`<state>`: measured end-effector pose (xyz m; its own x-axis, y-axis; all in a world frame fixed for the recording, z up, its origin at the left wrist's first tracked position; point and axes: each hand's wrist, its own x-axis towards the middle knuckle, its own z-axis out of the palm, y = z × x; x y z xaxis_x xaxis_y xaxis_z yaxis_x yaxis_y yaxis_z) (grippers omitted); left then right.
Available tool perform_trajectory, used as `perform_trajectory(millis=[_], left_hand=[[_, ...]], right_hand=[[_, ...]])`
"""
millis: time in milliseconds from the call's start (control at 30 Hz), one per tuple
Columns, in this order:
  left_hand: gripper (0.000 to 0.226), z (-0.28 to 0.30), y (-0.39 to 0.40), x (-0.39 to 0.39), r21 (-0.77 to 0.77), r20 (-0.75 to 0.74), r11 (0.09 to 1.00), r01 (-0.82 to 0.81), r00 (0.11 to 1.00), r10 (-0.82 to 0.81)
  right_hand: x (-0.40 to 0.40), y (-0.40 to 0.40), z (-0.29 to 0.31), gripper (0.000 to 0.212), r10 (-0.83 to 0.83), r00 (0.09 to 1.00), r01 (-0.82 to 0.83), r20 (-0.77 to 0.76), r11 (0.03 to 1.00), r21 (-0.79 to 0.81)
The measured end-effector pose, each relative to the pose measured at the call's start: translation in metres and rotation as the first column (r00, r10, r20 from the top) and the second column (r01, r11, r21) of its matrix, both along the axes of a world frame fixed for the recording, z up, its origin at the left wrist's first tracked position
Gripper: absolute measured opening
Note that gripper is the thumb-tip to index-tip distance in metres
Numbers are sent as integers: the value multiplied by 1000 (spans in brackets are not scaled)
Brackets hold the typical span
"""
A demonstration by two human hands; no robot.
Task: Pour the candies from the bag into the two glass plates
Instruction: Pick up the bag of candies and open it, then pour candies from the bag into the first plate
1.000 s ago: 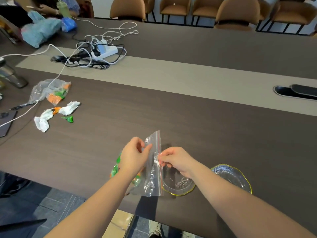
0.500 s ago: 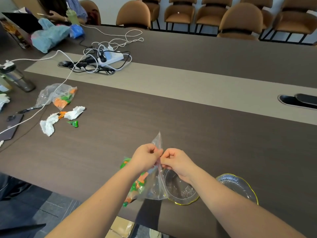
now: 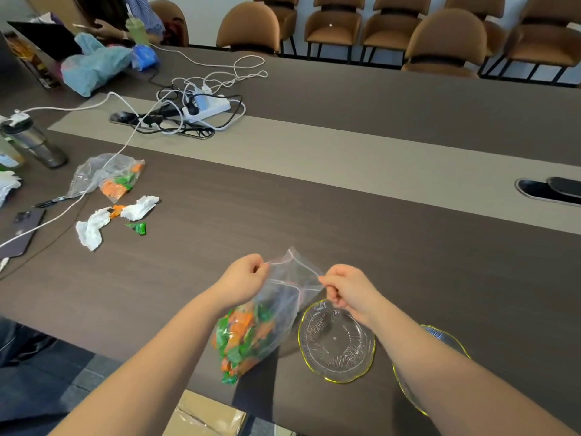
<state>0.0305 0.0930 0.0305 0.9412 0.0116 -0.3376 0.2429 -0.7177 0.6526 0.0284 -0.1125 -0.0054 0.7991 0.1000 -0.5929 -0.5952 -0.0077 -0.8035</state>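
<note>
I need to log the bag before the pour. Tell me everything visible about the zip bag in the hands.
The zip bag is clear thin plastic with a red zip strip, its mouth pulled open between the left hand and right hand. Orange and green wrapped candies fill its sagging bottom, beside the empty near glass plate.

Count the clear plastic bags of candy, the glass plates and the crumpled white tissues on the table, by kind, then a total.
Clear plastic bags of orange and green candy: 2
Yellow-rimmed clear glass plates: 2
Crumpled white tissues: 2
Total: 6
</note>
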Motion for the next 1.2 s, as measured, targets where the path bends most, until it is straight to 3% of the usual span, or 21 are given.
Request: perform_trajectory(millis=[67,133,200,300,433,567,700,800,900,1000,1067,1200], left_hand=[[27,1,12,5,202,35,979,-2,999,-5],[19,2,16,9,350,38,937,6,999,-21],[13,3,16,12,398,36,917,12,999,-29],[23,10,14,17,486,32,874,4,999,-22],[15,20,27,23,494,82,865,-88,995,55],[24,38,26,26,357,183,911,-208,971,150],[28,62,14,34,163,258,941,-296,934,249],[30,75,2,37,80,241,946,-313,927,286],[20,86,-7,39,-45,223,940,-338,914,339],[12,98,-17,40,-172,200,922,-348,904,378],[21,106,-27,43,-244,199,913,-327,904,378],[15,123,-50,45,-371,196,894,-252,920,340]], right_hand=[[2,-8,1,23,42,997,-26,57,968,-250],[3,-8,5,20,78,991,-33,109,929,-368],[4,-2,10,20,140,974,-43,180,888,-458],[9,2,12,24,275,929,-66,247,782,-619],[15,-1,18,19,360,919,-157,160,707,-689],[18,0,24,9,217,968,-141,123,883,-447],[17,-4,34,13,136,985,-122,105,984,-128],[15,-9,35,21,20,997,-35,73,978,206],[17,-16,29,32,-184,980,196,-69,877,438],[22,-24,11,32,-365,918,395,-152,828,397],[24,-27,-5,30,-410,900,436,-147,847,305],[26,-32,-21,48,-420,889,453,-180,861,230]])
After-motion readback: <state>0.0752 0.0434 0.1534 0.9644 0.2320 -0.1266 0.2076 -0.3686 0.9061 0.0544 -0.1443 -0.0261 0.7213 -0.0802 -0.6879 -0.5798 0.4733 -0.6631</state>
